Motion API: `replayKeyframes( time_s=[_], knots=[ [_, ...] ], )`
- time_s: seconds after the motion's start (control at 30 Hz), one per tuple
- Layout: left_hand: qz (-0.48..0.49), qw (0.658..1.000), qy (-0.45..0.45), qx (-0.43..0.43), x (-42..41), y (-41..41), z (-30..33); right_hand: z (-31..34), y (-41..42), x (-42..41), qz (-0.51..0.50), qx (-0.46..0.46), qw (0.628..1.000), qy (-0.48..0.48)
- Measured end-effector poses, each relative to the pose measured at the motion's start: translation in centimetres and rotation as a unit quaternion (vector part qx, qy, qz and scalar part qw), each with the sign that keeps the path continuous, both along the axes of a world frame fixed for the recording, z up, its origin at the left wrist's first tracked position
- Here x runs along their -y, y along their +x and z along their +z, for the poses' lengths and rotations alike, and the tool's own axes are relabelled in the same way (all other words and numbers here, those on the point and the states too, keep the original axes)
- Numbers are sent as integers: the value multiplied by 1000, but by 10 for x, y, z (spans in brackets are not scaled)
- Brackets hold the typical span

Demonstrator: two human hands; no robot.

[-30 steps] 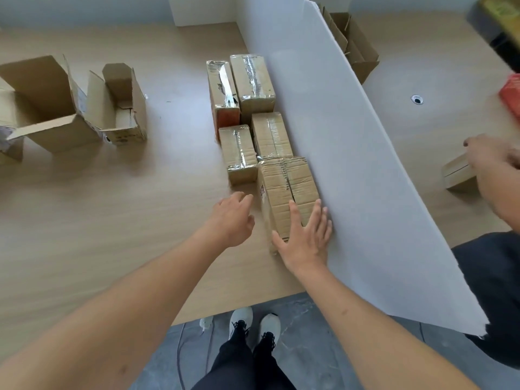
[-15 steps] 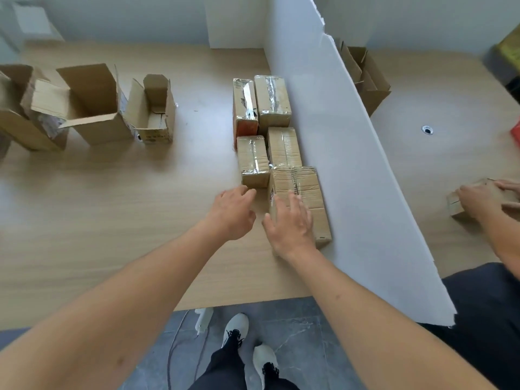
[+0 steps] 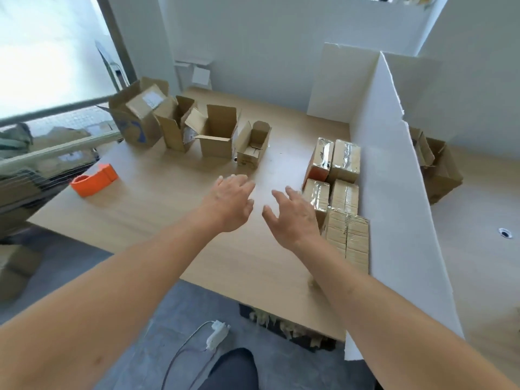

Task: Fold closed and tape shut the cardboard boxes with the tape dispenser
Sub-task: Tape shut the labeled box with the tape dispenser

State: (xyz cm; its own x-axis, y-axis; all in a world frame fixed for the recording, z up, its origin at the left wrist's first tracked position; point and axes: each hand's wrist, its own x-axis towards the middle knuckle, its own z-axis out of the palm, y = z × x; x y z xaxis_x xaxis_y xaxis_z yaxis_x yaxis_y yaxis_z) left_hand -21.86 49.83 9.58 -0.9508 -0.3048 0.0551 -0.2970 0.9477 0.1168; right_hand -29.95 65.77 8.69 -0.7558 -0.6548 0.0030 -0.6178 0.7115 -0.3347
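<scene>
Wooden table [image 3: 157,209] by white walls; left hand [image 3: 229,202] and right hand [image 3: 292,218] spread, empty.

The tape dispenser [image 3: 94,179] is bright orange. The open boxes [image 3: 213,136] are plain brown cardboard; 1 taped box [image 3: 319,161] has an orange side. The table [image 3: 157,209] is pale wood grain, the divider [image 3: 394,192] white, the floor [image 3: 157,327] grey.

Taped boxes [image 3: 337,192]: five, shut, clustered against the white divider [image 3: 394,192]. Open boxes [image 3: 213,136]: four, flaps up, rowed at table's far left. Tape dispenser [image 3: 94,180]: orange, left edge.
</scene>
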Motion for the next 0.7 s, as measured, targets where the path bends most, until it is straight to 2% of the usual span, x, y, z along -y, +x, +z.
replayKeyframes(
  time_s=[0.33,0.57,0.7],
  knots=[
    [133,990,16,-51,116,84,51,45,50,140,125,-54,991,-12],
    [143,988,-4,-51,270,141,57,54,96,303,164,-64,984,-12],
    [128,990,-1,-52,366,163,58,53,120,397,152,-43,987,-19]
  ],
)
